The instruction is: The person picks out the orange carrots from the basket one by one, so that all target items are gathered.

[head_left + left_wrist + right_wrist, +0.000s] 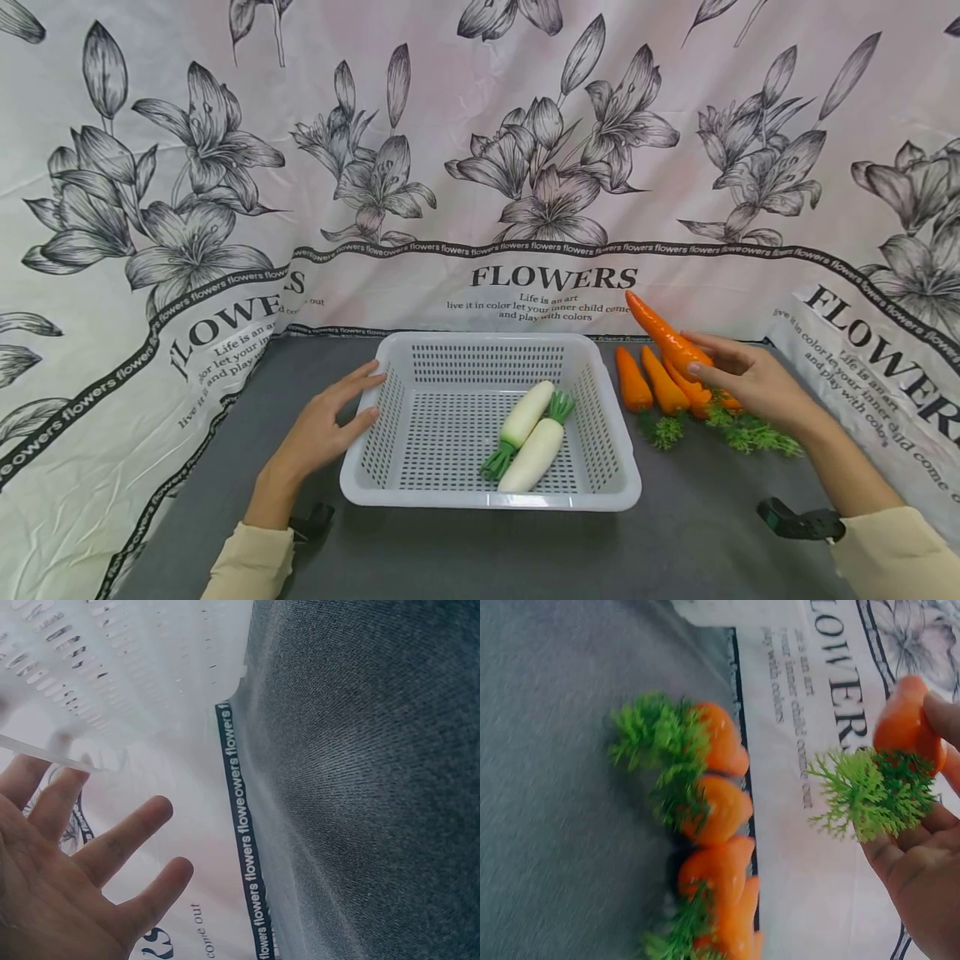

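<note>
My right hand [750, 383] grips an orange carrot [663, 329] by its thick end, raised above several other carrots [633, 382] lying right of the basket. In the right wrist view, the held carrot [907, 724] shows its green leafy top beside the palm. My left hand [322, 429] rests on the left rim of a white perforated basket [491, 500], its fingers fairly straight. Seen from the left wrist, that hand [82, 870] has its fingers spread, some touching the basket's edge. Two white radishes [534, 454] with green tops lie inside the basket, toward its right front.
A dark grey tabletop [465, 554] lies under everything. Behind it and at both sides hangs a white cloth [375, 292] printed with flowers and lettering. Green carrot leaves [757, 433] spread over the table at the right.
</note>
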Motion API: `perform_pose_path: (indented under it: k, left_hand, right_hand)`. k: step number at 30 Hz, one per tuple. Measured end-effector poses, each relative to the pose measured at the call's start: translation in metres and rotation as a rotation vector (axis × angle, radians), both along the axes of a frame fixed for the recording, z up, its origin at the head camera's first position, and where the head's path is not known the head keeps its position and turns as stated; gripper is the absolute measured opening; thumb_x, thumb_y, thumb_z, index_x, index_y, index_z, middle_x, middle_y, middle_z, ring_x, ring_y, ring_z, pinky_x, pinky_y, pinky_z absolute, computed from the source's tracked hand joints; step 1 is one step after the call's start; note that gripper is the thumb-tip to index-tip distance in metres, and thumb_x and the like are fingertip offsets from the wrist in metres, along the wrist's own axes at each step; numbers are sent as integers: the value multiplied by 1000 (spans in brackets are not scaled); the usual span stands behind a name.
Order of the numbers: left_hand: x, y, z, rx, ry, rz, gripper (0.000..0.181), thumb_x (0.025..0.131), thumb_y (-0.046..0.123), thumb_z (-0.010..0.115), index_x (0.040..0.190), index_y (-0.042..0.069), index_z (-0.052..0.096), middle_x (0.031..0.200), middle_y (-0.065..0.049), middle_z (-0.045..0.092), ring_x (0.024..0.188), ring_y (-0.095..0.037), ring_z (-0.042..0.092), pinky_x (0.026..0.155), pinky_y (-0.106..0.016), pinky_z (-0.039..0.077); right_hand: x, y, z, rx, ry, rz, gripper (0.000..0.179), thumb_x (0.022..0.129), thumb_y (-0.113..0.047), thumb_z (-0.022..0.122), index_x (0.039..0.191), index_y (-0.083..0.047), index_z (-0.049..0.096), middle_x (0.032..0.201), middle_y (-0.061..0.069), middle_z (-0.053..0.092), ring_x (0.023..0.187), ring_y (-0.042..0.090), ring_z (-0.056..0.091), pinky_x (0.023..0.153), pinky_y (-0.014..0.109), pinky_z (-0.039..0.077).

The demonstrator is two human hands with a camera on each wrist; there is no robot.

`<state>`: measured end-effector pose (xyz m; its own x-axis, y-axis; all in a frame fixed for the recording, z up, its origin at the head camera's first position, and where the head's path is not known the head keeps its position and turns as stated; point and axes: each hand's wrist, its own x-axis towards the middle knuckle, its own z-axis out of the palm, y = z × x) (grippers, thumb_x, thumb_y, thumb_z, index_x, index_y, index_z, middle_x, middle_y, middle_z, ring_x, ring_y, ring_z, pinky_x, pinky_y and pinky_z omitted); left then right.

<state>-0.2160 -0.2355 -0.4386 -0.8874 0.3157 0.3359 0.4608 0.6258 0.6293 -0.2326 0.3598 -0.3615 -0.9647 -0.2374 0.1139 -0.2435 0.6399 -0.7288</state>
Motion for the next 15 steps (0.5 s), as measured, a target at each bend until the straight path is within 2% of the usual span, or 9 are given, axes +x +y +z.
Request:
perform_pose_path:
  k: [3,7,10,13,15]
  left_hand:
    - [0,1,-1,3,-3,-1,50,100,29,65,148,18,55,165,-3,38,150,-39,37,112,-69,34]
    - [1,1,-2,11,-5,-5,50,100,28,64,148,17,55,165,-4,38,150,-39,37,112,-69,33]
    - [1,1,-1,12,-1,-8,50,100,28,64,148,17,55,165,-5,38,150,-40,37,112,-69,34]
    - [2,1,1,9,-9,-7,50,100,29,64,148,17,55,165,-3,38,150,-39,37,112,-68,34]
    - [2,1,2,6,-16,-3,50,100,29,64,148,17,55,165,-3,37,151,-39,36,113,-68,34]
  right_hand:
    - [2,13,-5,2,26,-74,57,102,-32,62,155,-19,45,113,-36,56,95,-8,64,65,28,54]
    - [4,32,-13,9,69,-168,59,102,-34,62,156,-21,43,106,-40,54,89,-12,60,60,29,51]
    - [5,45,-17,21,85,-226,60,102,-36,62,157,-22,42,108,-42,50,88,-16,55,59,28,51]
    - [7,56,-22,45,95,-286,63,101,-40,62,157,-20,41,112,-37,47,85,-20,50,59,26,51]
    - [7,63,-27,51,107,-317,65,101,-39,63,157,-16,41,119,-26,53,84,-21,49,58,26,51]
